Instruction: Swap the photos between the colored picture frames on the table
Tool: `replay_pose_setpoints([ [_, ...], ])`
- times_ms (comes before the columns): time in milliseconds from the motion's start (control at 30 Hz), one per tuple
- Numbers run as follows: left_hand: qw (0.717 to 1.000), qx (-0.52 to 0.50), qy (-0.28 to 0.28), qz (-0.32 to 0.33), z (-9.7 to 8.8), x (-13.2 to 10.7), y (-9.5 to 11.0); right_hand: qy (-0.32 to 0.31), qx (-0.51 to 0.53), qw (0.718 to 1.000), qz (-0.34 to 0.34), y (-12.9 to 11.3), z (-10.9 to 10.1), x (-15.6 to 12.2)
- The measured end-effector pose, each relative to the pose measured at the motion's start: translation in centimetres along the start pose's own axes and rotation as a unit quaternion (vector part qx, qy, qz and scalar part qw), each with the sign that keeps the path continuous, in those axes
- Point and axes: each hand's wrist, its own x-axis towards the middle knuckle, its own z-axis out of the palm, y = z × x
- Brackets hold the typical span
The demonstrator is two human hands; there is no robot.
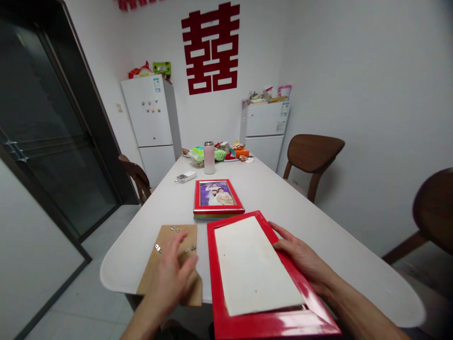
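A red picture frame lies at the table's near edge, tilted slightly, with a white sheet loosely inside its opening. My right hand grips the frame's right side, fingers over the edge. To the left rests a brown backing board with several small metal clips. Over that board hovers my left hand, its fingers apart and a little blurred, holding nothing I can see. Whether it touches the board I cannot tell.
Beyond the frame is a stack of picture frames, a red one with a photo on top. Farther back on the white table stand a pink bottle, a small device and assorted packages. Wooden chairs flank it.
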Motion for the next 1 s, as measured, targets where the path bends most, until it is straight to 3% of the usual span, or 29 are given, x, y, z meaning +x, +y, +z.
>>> replay_pose_setpoints([
  [133, 0.980, -0.076, -0.116, 0.145, 4.3, -1.9, 6.3, -0.010, 0.070, 0.997, -0.016, -0.7, 0.9, -1.0],
  [267, 0.964, -0.060, -0.091, 0.244, 6.8, -2.3, 8.7, 0.018, 0.045, 0.998, -0.032, -1.0, 1.1, -1.3],
  [367, 0.956, -0.083, -0.037, 0.280, 6.1, -1.8, 8.3, 0.038, 0.005, 0.998, -0.056, -0.7, 0.6, -0.7],
  [433, 0.966, -0.106, 0.019, 0.236, 4.7, -1.5, 7.5, 0.059, -0.043, 0.995, -0.068, -0.4, -0.1, 0.0],
  [533, 0.984, -0.127, 0.085, 0.096, 2.2, -1.3, 5.8, 0.102, -0.166, 0.977, -0.083, 0.5, -1.2, 1.2],
  [667, 0.984, -0.153, 0.089, -0.035, 0.3, -1.9, 2.3, 0.160, -0.360, 0.912, -0.117, 1.7, -2.4, 2.4],
  [833, 0.990, -0.122, 0.014, -0.066, 0.7, -3.1, -1.1, 0.190, -0.488, 0.843, -0.117, 2.3, -2.6, 2.8],
  [1000, 0.999, 0.021, -0.025, -0.032, 0.9, -3.3, -1.5, 0.195, -0.549, 0.803, -0.125, 2.2, -2.1, 2.6],
])
